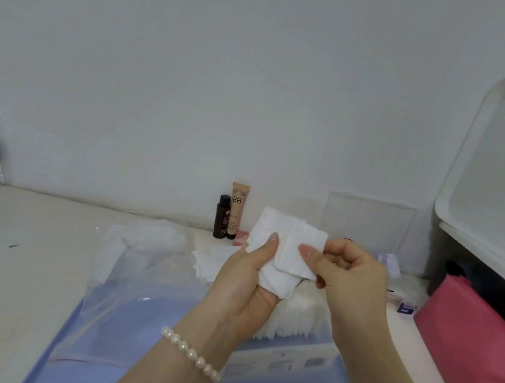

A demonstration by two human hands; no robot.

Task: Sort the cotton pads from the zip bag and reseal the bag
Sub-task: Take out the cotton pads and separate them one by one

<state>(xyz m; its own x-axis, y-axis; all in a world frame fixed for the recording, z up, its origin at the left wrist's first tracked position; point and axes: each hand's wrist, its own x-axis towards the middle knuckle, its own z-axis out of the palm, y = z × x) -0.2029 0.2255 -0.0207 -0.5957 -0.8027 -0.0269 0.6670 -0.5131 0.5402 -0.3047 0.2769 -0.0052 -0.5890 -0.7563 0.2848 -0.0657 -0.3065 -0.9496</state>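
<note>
**Square pads held up over the bag**

The left hand is gripping a few thin white cotton pads, the right hand pinching the front one's edge. Below, the clear zip bag is lying open on a pale table against a white wall.

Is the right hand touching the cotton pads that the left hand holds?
Touching. The head view shows the right hand pinching the right edge of the cotton pads, its thumb on their front, while the left hand grips them.
</note>
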